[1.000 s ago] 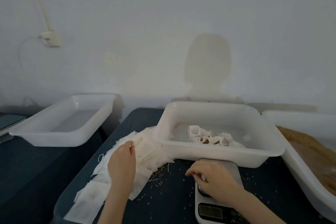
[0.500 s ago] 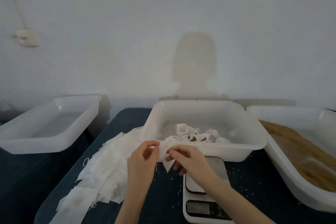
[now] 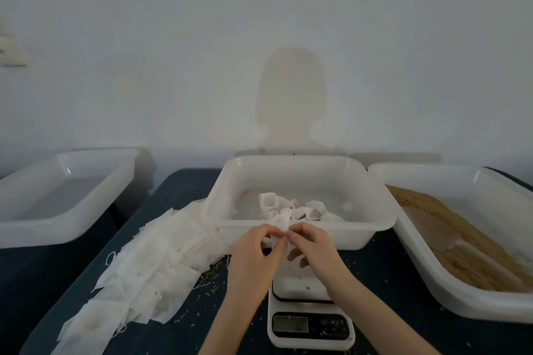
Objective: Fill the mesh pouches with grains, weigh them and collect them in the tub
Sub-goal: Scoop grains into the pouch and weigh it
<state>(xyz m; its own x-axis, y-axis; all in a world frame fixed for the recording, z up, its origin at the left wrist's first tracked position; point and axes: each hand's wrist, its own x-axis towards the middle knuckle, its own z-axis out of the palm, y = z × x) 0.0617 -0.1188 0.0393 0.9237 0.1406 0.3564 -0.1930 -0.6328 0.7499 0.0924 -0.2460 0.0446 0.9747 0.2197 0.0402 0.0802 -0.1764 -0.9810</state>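
One white mesh pouch (image 3: 280, 221) is pinched between my left hand (image 3: 255, 251) and my right hand (image 3: 311, 248), just in front of the middle white tub (image 3: 300, 232) and above the kitchen scale (image 3: 310, 317). Several filled pouches (image 3: 291, 207) lie inside that tub. A heap of flat, unfilled pouches (image 3: 150, 265) spreads over the dark table to the left of my hands. Brown grains (image 3: 461, 242) fill the tub (image 3: 450, 294) on the right.
Another white tub (image 3: 57, 196), with nothing in it, stands at the far left on a separate surface. Loose grains (image 3: 213, 271) are scattered on the dark table around the scale. A pale wall rises right behind the tubs.
My left hand lifted a pouch off the heap, and my right hand came off the scale to join it. Both hands now hold the pouch slightly higher, in front of the middle tub.
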